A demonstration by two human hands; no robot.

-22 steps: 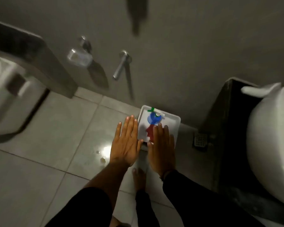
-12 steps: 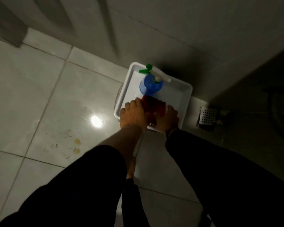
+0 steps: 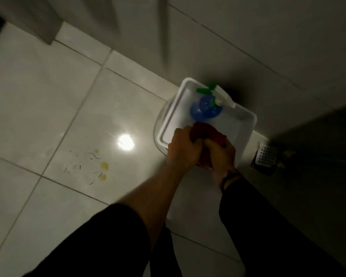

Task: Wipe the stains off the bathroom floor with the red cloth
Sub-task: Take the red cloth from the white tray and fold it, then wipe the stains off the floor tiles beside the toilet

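The red cloth [image 3: 205, 132] lies bunched at the near side of a white plastic tub [image 3: 169, 118] that stands on the floor by the wall. My left hand [image 3: 183, 148] and my right hand [image 3: 221, 154] are both closed on the cloth, side by side. Yellow blotches and dark squiggly stains [image 3: 97, 165] mark the pale floor tile to the left of the tub, near a bright light reflection. Part of the cloth is hidden under my fingers.
A blue spray bottle [image 3: 206, 109] with a green and white trigger head stands in the tub's far end. A metal floor drain [image 3: 266, 157] sits to the right. The grey wall runs along the back, and the right side is in dark shadow.
My hands went from flat and open above the tub down into it and closed on the red cloth. The view tilted down and moved closer to the floor.
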